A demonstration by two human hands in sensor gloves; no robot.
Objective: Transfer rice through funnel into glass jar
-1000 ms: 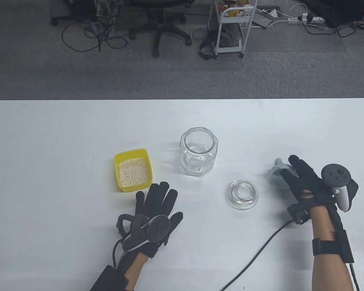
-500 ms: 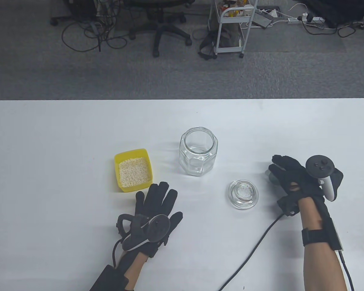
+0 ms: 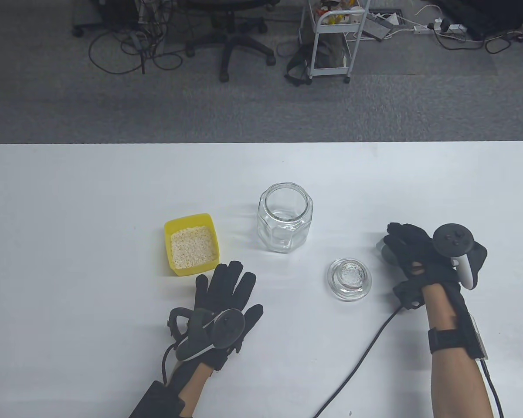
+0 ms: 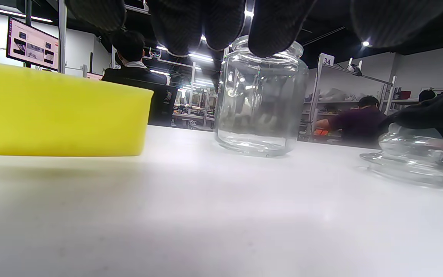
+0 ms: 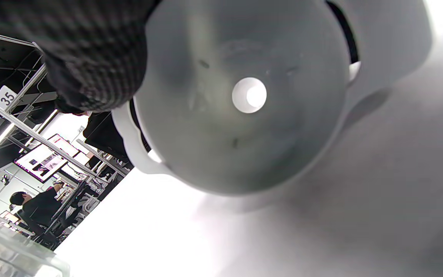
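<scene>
Table view: right hand lies over the grey funnel at the right of the white table, fingers curled down around it; only the funnel's left edge shows past the glove. Right wrist view: funnel seen mouth-on, spout hole visible at its centre, a gloved finger pressed on the rim at upper left; grip reads as closed on the funnel. Left hand rests flat on the table, fingers spread apart, holding nothing, fingertips just beside the near edge of the yellow tub. Tub holds the rice. Glass jar stands upright and uncapped, between tub and funnel, apart from both hands. Glass lid sits on the table near the jar, just left of the right hand. Left wrist view: tub at left, jar centre, lid at right.
</scene>
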